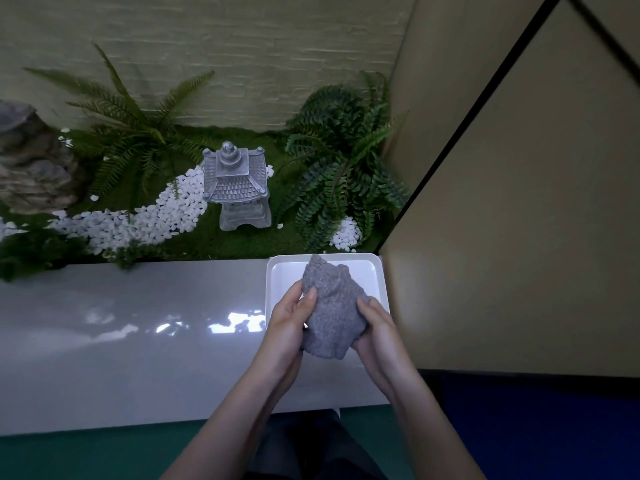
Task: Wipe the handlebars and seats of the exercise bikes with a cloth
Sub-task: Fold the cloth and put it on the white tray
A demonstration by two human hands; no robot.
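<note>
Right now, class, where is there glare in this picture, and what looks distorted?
Head view: bright glare patches on the glossy white ledge left of the tray; wide-angle lens slants the beige wall panel; overall dim, cloth fairly sharp.

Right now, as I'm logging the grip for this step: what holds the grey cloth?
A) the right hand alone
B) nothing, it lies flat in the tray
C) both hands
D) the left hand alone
C: the left hand and the right hand each grip one side of the bunched grey cloth, at the white tray.
</note>
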